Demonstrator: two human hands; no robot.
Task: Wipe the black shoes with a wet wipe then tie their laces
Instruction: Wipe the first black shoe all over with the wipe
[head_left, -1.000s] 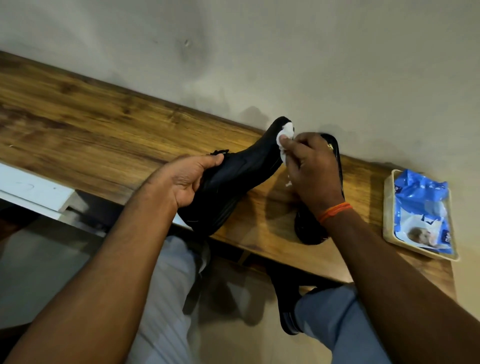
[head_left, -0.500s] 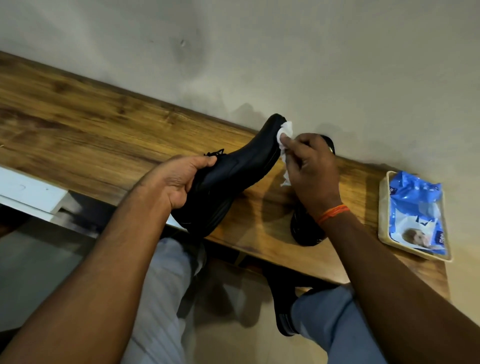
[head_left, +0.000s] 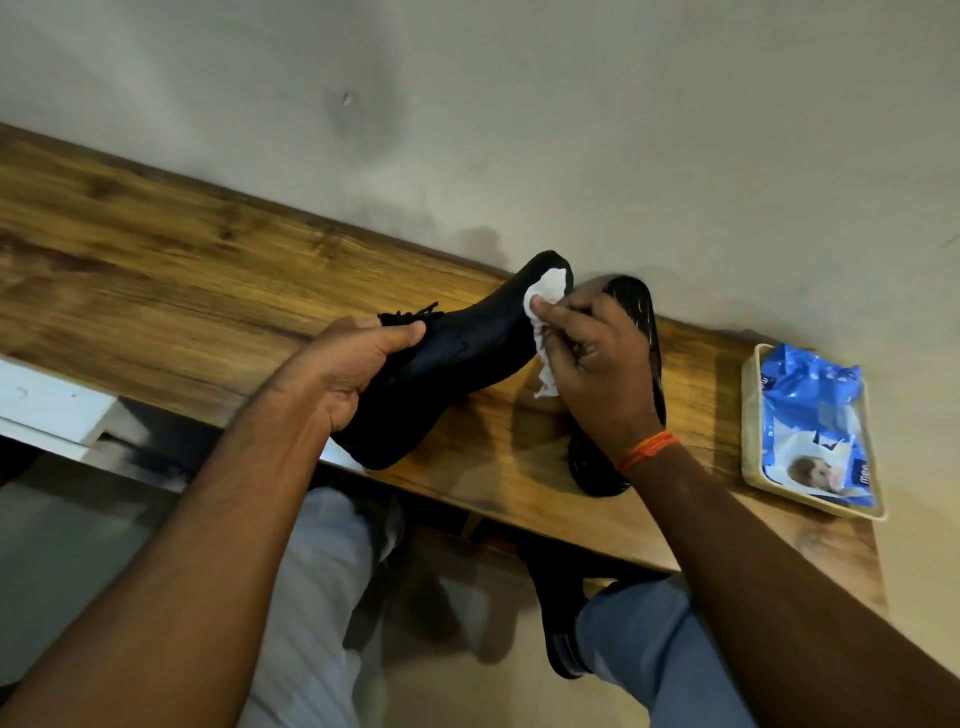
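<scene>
My left hand (head_left: 353, 369) grips a black lace-up shoe (head_left: 467, 353) at its laced opening and holds it tilted, toe pointing up toward the wall. My right hand (head_left: 597, 364) pinches a crumpled white wet wipe (head_left: 545, 301) and presses it against the toe of that shoe. The second black shoe (head_left: 644, 322) lies on the wooden table (head_left: 156, 270) behind my right hand, which hides much of it. A few loose laces (head_left: 410, 314) stick out above my left thumb.
A blue wet-wipe pack (head_left: 815, 421) lies in a shallow cream tray (head_left: 750, 415) at the table's right end. The table runs along a pale wall (head_left: 571, 130). A white ledge (head_left: 47, 405) sits at the left edge. My knees are below the table's front edge.
The wipe has slid from the tip of the toe down onto its upper side. My left hand has turned the shoe slightly, and more of the second shoe's side shows behind my right hand.
</scene>
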